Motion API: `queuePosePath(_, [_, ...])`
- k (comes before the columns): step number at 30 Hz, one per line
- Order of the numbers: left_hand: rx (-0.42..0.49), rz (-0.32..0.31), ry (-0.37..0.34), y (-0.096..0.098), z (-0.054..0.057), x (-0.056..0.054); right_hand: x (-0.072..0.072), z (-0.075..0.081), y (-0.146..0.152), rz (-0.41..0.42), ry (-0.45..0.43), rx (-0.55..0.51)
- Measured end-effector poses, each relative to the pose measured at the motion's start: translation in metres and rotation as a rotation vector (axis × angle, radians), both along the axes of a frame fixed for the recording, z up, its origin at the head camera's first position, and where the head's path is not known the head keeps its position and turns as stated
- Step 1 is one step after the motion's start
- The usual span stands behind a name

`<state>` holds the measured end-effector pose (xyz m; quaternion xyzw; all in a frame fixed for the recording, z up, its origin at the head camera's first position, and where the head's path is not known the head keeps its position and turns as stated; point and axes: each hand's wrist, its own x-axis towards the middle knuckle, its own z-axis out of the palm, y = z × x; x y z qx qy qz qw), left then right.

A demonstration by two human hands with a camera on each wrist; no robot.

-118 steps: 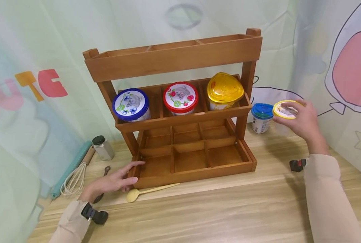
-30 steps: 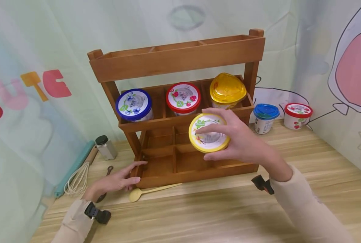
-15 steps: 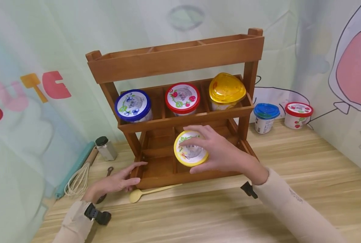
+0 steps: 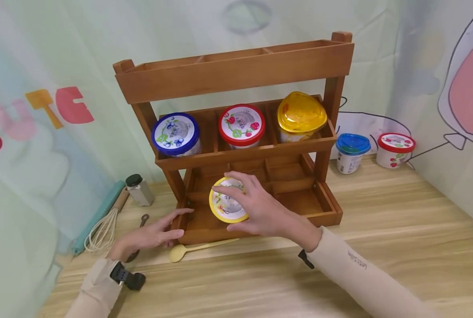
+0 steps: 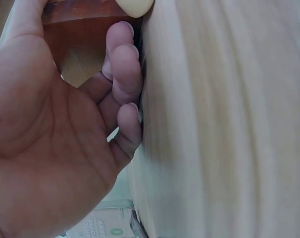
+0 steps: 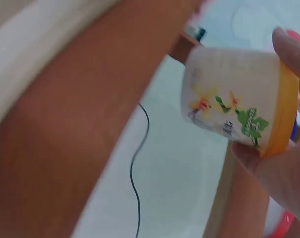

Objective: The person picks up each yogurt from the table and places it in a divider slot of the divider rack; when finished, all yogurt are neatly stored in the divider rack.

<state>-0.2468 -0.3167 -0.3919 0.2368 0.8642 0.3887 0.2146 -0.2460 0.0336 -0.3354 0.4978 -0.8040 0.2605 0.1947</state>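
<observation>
In the head view my right hand (image 4: 262,212) grips a white ice-cream tub by its yellow lid (image 4: 225,206), over the front left of the wooden rack's lower tray. The right wrist view shows flowers and green leaves on the tub's side (image 6: 226,99), with thumb and fingers at the lid. My left hand (image 4: 153,233) rests against the left front corner of the wooden rack (image 4: 236,79), index finger over the side wall, thumb by the front board. On the middle shelf sit a blue-lidded tub (image 4: 175,134), a red-lidded tub (image 4: 242,126) and a gold-lidded cup (image 4: 301,115).
Right of the rack stand a blue-lidded cup (image 4: 351,152) and another red-lidded tub (image 4: 394,150). At left lie a whisk (image 4: 103,232), a teal rolling pin (image 4: 99,216), a dark spoon (image 4: 143,220) and a jar (image 4: 139,191). A yellow spoon (image 4: 177,253) lies before the rack.
My right hand has carried the yellow-lidded tub from beside the blue-lidded cup leftward and down to the rack's lower tray. My left hand stays at the rack's corner.
</observation>
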Motion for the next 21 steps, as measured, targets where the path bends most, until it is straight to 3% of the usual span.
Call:
queuePosePath(10, [0.011,0.025,0.021,-0.002,0.0,0.001,0.0,-0.019,-0.041,0.008,-0.031,-0.026])
queuePosePath(21, [0.016,0.005,0.024,-0.001,0.001,0.001,-0.006,-0.037,-0.05,-0.066,-0.217,0.018])
